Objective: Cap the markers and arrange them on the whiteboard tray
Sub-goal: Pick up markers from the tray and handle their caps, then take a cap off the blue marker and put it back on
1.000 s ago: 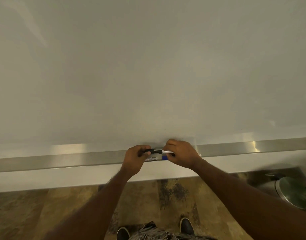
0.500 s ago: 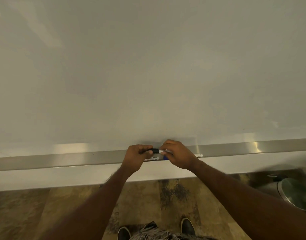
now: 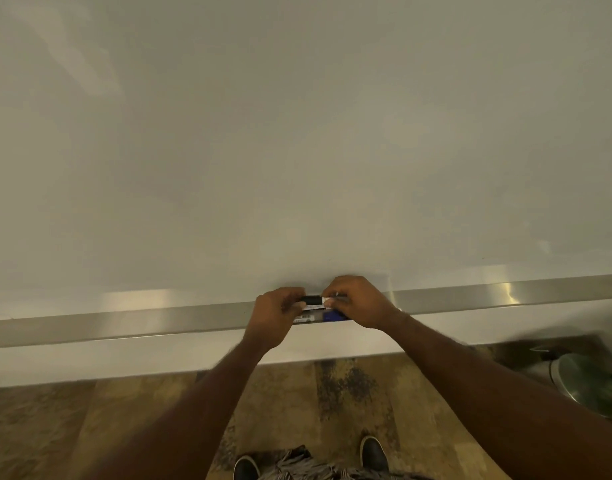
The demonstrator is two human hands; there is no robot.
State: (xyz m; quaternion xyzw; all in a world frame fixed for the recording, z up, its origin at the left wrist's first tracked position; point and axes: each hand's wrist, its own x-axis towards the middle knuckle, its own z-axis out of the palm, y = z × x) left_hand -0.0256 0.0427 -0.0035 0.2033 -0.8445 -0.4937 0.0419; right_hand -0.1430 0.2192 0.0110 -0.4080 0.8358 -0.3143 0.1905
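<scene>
Both hands meet just above the metal whiteboard tray [image 3: 159, 322]. My left hand [image 3: 275, 315] grips the black cap [image 3: 311, 300] end of a black marker. My right hand [image 3: 358, 301] holds the marker's white barrel, and only a short bit of it shows between the hands. The cap and barrel sit pressed end to end. Below them, a second marker lies in the tray, with a white labelled body [image 3: 304, 318] and a blue cap [image 3: 330, 316]. My fingers hide the rest of both markers.
The large white board [image 3: 297, 133] fills the upper view. A round metal bin [image 3: 581, 379] stands on the floor at the right. My shoes [image 3: 374, 452] are on the patterned floor below the tray.
The hands have drawn closer together, and the black cap has slid toward the barrel until little of the marker shows between them.
</scene>
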